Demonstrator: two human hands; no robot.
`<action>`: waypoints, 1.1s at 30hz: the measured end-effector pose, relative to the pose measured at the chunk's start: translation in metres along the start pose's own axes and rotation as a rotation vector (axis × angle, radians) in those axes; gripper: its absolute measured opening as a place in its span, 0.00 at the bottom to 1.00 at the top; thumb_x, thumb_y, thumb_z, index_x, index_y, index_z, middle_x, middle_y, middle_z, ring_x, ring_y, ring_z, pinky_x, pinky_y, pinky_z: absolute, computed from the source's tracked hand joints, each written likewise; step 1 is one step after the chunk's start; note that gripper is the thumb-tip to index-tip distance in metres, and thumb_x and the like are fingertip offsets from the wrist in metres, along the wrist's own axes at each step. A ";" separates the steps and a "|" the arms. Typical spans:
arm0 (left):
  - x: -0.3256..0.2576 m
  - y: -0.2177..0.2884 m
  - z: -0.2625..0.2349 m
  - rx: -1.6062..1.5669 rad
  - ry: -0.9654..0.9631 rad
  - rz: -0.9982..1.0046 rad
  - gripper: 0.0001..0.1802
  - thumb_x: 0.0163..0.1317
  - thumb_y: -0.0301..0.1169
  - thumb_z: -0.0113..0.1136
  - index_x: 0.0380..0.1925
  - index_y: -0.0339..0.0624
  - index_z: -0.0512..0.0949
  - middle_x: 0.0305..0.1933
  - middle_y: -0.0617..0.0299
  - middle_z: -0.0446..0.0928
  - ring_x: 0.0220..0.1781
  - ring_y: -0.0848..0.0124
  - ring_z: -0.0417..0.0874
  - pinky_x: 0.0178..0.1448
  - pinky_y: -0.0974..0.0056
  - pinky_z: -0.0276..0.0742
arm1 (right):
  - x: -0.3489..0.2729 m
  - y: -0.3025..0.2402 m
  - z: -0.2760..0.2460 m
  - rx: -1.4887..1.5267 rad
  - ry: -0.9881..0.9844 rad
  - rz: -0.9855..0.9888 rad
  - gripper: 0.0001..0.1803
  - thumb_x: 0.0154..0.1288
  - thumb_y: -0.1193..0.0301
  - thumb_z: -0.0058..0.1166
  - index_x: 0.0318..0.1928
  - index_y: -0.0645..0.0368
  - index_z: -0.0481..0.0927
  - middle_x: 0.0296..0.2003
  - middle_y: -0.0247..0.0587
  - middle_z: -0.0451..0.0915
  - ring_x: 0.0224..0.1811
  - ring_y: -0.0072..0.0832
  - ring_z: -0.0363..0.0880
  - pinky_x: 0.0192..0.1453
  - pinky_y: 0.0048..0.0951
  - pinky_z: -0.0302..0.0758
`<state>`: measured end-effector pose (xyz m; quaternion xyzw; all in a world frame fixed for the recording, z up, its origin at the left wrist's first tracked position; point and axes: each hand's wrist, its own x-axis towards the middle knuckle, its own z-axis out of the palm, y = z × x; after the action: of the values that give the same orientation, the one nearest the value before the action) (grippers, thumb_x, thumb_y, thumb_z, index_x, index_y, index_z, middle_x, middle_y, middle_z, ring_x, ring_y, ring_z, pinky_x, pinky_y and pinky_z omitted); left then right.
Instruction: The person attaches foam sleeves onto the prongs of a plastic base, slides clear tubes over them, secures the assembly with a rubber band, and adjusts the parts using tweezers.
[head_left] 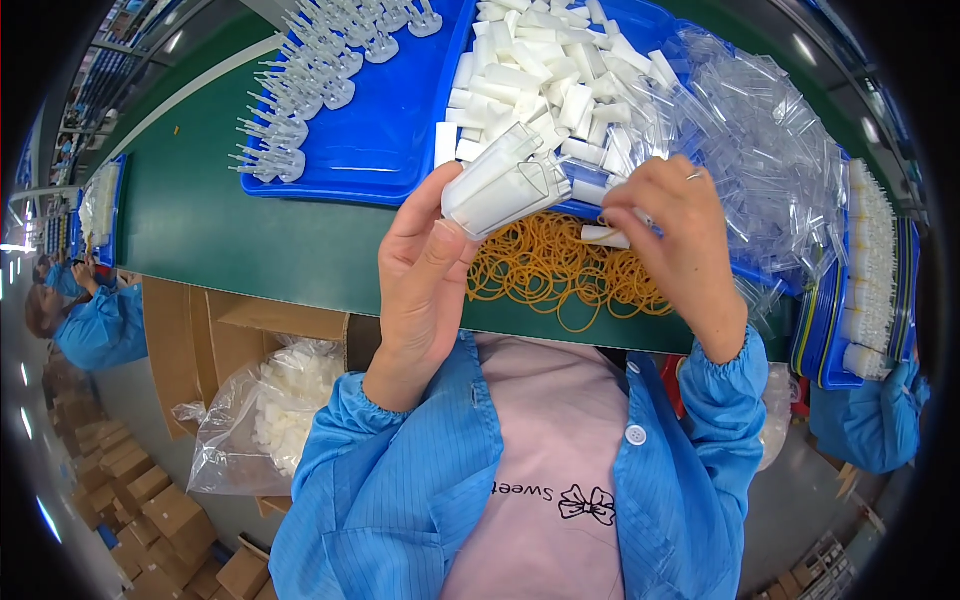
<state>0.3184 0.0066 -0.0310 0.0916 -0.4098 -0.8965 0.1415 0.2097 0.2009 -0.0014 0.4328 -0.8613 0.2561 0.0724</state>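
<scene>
At the centre of the frame a bundle of clear plastic sleeves with white pieces inside [503, 185] is gripped in the left hand [425, 270], whose fingers are curled around its lower end with the thumb pressed against the near side; the bundle is tilted up toward the right. To the right of it, the right hand [680, 240] is seen partly closed, and a single white plastic piece [607, 236] is pinched at its fingertips, just beside the bundle. Directly beneath both hands a loose pile of yellow rubber bands [555, 270] is spread on the green table [230, 230].

In the upper middle, a blue tray [375, 150] is occupied by rows of white nozzle parts [310, 70] toward the upper left, while a second blue tray [655, 20] beside it is heaped with white rectangular pieces [545, 80]. A mound of empty clear sleeves [760, 150] is piled at the upper right, spilling over that tray's edge. At the far right edge, stacked trays with white parts [870, 270] are visible. At the lower left, a clear bag of white parts [280, 410] is set in an open cardboard box [190, 340].
</scene>
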 end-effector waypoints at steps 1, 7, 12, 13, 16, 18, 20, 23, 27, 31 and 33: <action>0.000 0.000 -0.001 -0.001 0.000 0.004 0.32 0.59 0.32 0.57 0.60 0.31 0.57 0.60 0.49 0.64 0.61 0.62 0.69 0.61 0.60 0.68 | 0.001 0.004 -0.001 -0.016 0.049 0.034 0.07 0.46 0.78 0.58 0.29 0.58 0.77 0.28 0.37 0.72 0.34 0.36 0.70 0.37 0.34 0.63; 0.000 0.001 -0.002 0.007 0.006 0.004 0.32 0.59 0.32 0.58 0.60 0.31 0.57 0.60 0.49 0.64 0.60 0.62 0.69 0.61 0.61 0.68 | 0.000 0.008 -0.004 -0.122 0.050 0.062 0.03 0.48 0.77 0.57 0.27 0.57 0.79 0.27 0.37 0.72 0.34 0.35 0.70 0.36 0.34 0.62; 0.001 0.002 -0.001 0.004 0.007 0.001 0.33 0.59 0.32 0.58 0.60 0.31 0.57 0.60 0.49 0.64 0.60 0.62 0.69 0.61 0.61 0.68 | -0.002 -0.004 0.006 -0.193 -0.064 0.058 0.05 0.46 0.76 0.58 0.27 0.57 0.80 0.27 0.37 0.69 0.34 0.34 0.69 0.37 0.34 0.62; 0.001 0.002 -0.001 0.008 0.009 0.001 0.33 0.59 0.32 0.58 0.60 0.31 0.57 0.60 0.49 0.64 0.60 0.62 0.69 0.61 0.61 0.68 | -0.002 -0.005 0.007 -0.227 -0.089 0.044 0.05 0.45 0.76 0.59 0.27 0.56 0.80 0.26 0.37 0.68 0.34 0.34 0.69 0.38 0.34 0.61; 0.000 0.002 -0.002 0.008 0.000 0.009 0.33 0.59 0.32 0.58 0.60 0.31 0.57 0.60 0.49 0.64 0.60 0.62 0.69 0.61 0.61 0.68 | -0.002 -0.005 0.009 -0.260 -0.110 0.069 0.06 0.43 0.74 0.61 0.26 0.56 0.79 0.27 0.36 0.68 0.34 0.34 0.68 0.38 0.34 0.61; 0.000 0.002 -0.002 0.007 0.000 0.006 0.33 0.59 0.32 0.58 0.60 0.31 0.57 0.60 0.49 0.64 0.60 0.62 0.69 0.61 0.61 0.67 | -0.003 -0.006 0.006 -0.196 -0.086 0.083 0.08 0.42 0.74 0.62 0.26 0.56 0.79 0.26 0.36 0.68 0.33 0.33 0.68 0.38 0.33 0.60; 0.000 0.002 -0.002 0.006 -0.001 0.002 0.33 0.59 0.32 0.58 0.60 0.30 0.57 0.60 0.49 0.64 0.60 0.62 0.69 0.62 0.61 0.67 | -0.005 -0.006 0.002 -0.133 -0.062 0.099 0.09 0.40 0.74 0.64 0.26 0.55 0.78 0.25 0.35 0.68 0.33 0.33 0.68 0.38 0.33 0.60; 0.000 0.002 -0.002 0.003 -0.006 0.006 0.33 0.59 0.32 0.58 0.60 0.30 0.56 0.60 0.49 0.64 0.60 0.62 0.68 0.62 0.61 0.67 | -0.007 -0.001 -0.006 0.006 0.022 0.144 0.09 0.44 0.71 0.63 0.29 0.55 0.78 0.28 0.36 0.70 0.35 0.34 0.69 0.38 0.34 0.60; 0.000 0.001 0.001 -0.011 -0.004 0.003 0.32 0.60 0.34 0.57 0.60 0.31 0.58 0.59 0.50 0.65 0.60 0.62 0.69 0.63 0.60 0.66 | -0.008 -0.001 -0.005 -0.205 -0.022 0.218 0.19 0.45 0.71 0.63 0.41 0.53 0.75 0.29 0.36 0.74 0.36 0.34 0.71 0.40 0.34 0.60; 0.000 0.003 0.004 0.018 0.004 0.008 0.30 0.62 0.36 0.55 0.60 0.34 0.59 0.58 0.50 0.67 0.58 0.63 0.72 0.59 0.61 0.70 | -0.009 -0.004 0.004 -0.227 -0.083 0.180 0.24 0.46 0.72 0.61 0.47 0.54 0.72 0.29 0.37 0.75 0.37 0.35 0.71 0.42 0.35 0.61; 0.000 0.003 0.004 0.016 -0.011 -0.003 0.30 0.62 0.36 0.54 0.61 0.35 0.58 0.58 0.49 0.67 0.56 0.63 0.73 0.57 0.61 0.72 | -0.010 -0.004 0.004 -0.232 -0.099 0.185 0.23 0.46 0.73 0.61 0.47 0.55 0.72 0.29 0.38 0.75 0.38 0.35 0.71 0.42 0.35 0.61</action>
<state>0.3176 0.0079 -0.0263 0.0883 -0.4178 -0.8938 0.1371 0.2197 0.2042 -0.0064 0.3525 -0.9238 0.1388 0.0554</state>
